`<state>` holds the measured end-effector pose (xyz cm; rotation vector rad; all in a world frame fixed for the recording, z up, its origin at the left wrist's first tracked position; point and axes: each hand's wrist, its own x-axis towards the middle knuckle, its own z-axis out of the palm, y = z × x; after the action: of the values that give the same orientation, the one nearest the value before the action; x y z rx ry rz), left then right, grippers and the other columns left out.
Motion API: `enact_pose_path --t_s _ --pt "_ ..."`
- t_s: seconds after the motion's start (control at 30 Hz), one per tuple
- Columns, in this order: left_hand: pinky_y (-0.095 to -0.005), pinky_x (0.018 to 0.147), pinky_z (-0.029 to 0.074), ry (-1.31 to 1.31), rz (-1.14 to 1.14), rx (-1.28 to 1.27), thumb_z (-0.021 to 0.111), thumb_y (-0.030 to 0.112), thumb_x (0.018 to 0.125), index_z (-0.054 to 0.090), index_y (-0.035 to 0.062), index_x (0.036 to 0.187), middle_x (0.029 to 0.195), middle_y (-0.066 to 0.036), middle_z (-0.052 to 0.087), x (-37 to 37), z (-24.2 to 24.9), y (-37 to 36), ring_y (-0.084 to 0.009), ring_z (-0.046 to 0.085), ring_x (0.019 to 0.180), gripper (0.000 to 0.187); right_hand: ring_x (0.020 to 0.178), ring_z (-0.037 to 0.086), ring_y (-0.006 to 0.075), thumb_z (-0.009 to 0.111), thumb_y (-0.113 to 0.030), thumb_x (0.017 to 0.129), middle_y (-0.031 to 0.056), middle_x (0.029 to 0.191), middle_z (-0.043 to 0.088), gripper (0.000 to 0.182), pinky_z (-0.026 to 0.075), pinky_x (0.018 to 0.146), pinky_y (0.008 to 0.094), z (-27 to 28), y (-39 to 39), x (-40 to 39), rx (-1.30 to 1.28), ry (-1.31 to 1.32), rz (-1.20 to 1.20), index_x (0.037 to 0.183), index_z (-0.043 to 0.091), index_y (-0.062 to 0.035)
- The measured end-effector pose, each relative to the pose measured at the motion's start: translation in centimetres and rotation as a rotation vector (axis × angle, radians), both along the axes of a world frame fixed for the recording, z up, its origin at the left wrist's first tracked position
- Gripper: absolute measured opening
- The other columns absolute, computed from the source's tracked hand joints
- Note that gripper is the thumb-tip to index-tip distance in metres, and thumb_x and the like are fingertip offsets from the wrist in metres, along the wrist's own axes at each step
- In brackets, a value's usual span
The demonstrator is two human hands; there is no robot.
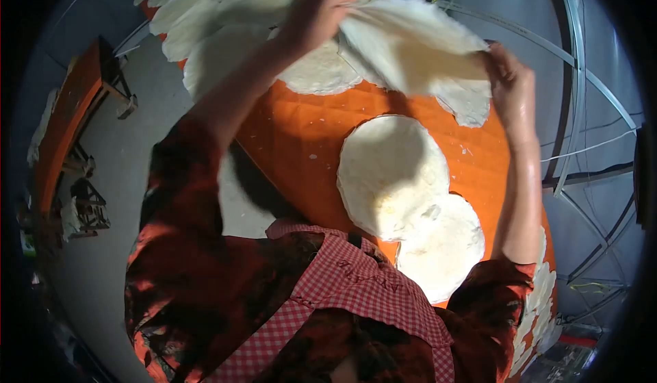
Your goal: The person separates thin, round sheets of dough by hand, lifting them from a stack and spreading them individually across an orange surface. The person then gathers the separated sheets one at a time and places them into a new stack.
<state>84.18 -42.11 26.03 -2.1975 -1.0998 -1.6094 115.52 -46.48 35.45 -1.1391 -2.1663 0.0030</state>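
A thin, pale round sheet (417,41) is stretched in the air between my two hands, over the far part of the orange table (294,136). My left hand (318,17) is closed on its left edge. On the opposite edge, my right hand (508,71) pinches the same sheet. Beneath and behind it lie more flat pale rounds, partly hidden by the raised one. Nearer to me, a round sheet (393,174) lies flat and overlaps a second round sheet (441,246) close to my apron.
Many overlapping pale rounds (226,54) cover the table's far left end. More rounds (537,308) lie at the lower right. Another orange table (68,130) and a small stool (87,208) stand at left. Metal tubes (578,75) run along the right.
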Motion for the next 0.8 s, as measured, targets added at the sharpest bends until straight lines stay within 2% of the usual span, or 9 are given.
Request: enact_pose_path --t_s 0.03,0.17,0.27,0.3,0.47,0.57,0.67,0.7,0.8 --pt "-0.0383 0.072 0.050 0.065 0.016 0.099 0.059 0.007 0.081 0.066 0.0079 0.092 0.086 -0.013 0.065 -2.1 -0.1 -1.8 -0.0288 0.063 0.080 0.013 0.084 0.067 0.0282 0.059 0.001 0.079 0.0148 0.093 0.067 0.023 0.051 0.072 0.0327 -1.8 -0.9 -0.4 0.047 0.069 0.107 0.101 0.064 -0.0019" --pt "-0.0394 0.089 0.045 0.280 0.143 -0.056 0.054 -0.008 0.071 0.063 0.0059 0.098 0.104 -0.010 0.063 -8.2 -4.7 -9.9 -0.0295 0.058 0.102 0.031 0.088 0.063 0.0310 0.053 0.008 0.063 0.0115 0.100 0.065 0.039 0.052 0.073 0.0378 -12.3 -5.9 -5.7 0.055 0.002 0.317 0.097 0.064 -0.0071" --pt "-0.0427 0.089 0.041 0.436 0.199 -0.112 0.055 0.003 0.077 0.063 0.0084 0.089 0.096 -0.009 0.061 -13.0 -16.0 -12.6 -0.0311 0.055 0.095 0.016 0.084 0.064 0.0284 0.052 -0.004 0.075 0.0120 0.102 0.065 0.025 0.052 0.070 0.0362 -25.2 -9.0 -9.1 -0.094 -0.279 0.520 0.097 0.066 -0.0048" --pt "-0.0438 0.087 0.042 0.518 0.204 -0.317 0.057 0.006 0.074 0.063 0.0076 0.086 0.094 -0.010 0.060 -14.6 -19.7 -13.8 -0.0303 0.055 0.095 0.013 0.089 0.063 0.0302 0.050 -0.009 0.082 0.0134 0.103 0.065 0.023 0.051 0.076 0.0381 -29.5 -10.8 -10.7 -0.635 -0.022 0.484 0.099 0.065 -0.0054" --pt "-0.0421 0.087 0.044 0.438 0.317 -0.741 0.061 0.008 0.072 0.061 0.0026 0.089 0.097 -0.011 0.059 -19.0 -29.0 -19.4 -0.0327 0.057 0.092 0.018 0.098 0.059 0.0312 0.055 -0.015 0.082 0.0160 0.099 0.064 0.023 0.047 0.085 0.0393 -28.9 -15.7 -11.2 -0.990 -0.707 0.639 0.101 0.065 -0.0063" --pt "-0.0419 0.078 0.050 0.123 0.611 -0.540 0.062 0.010 0.078 0.056 0.0028 0.103 0.101 -0.013 0.059 -17.3 -32.2 -20.0 -0.0308 0.060 0.084 0.027 0.092 0.061 0.0340 0.055 -0.019 0.083 0.0144 0.096 0.064 0.019 0.050 0.077 0.0403 -27.6 -15.9 -5.3 -0.863 -0.330 0.443 0.092 0.063 -0.0043" --pt "-0.0394 0.065 0.054 -1.269 0.413 -1.321 0.063 0.017 0.082 0.050 0.0036 0.114 0.101 -0.014 0.058 -10.9 -29.6 -19.8 -0.0260 0.062 0.080 0.037 0.090 0.061 0.0353 0.061 -0.020 0.079 0.0147 0.101 0.063 0.020 0.050 0.077 0.0404 -32.3 -17.0 1.1 -0.709 -0.027 0.128 0.094 0.063 -0.0062" --pt "-0.0361 0.060 0.055 -1.362 0.181 -1.430 0.065 0.017 0.080 0.051 0.0049 0.111 0.099 -0.011 0.057 -9.8 -28.9 -20.0 -0.0218 0.061 0.083 0.036 0.092 0.060 0.0347 0.064 -0.020 0.077 0.0151 0.102 0.063 0.024 0.050 0.078 0.0400 -32.7 -17.6 2.6 -0.672 -0.048 0.078 0.097 0.063 -0.0059" --pt "-0.0345 0.061 0.055 -1.264 0.174 -1.474 0.065 0.010 0.075 0.050 0.0048 0.110 0.098 -0.010 0.057 -9.9 -33.0 -19.3 -0.0207 0.060 0.082 0.038 0.099 0.058 0.0342 0.072 -0.021 0.072 0.0162 0.107 0.061 0.036 0.050 0.082 0.0393 -32.5 -20.7 4.1 -0.578 -0.074 -0.011 0.102 0.064 -0.0043"
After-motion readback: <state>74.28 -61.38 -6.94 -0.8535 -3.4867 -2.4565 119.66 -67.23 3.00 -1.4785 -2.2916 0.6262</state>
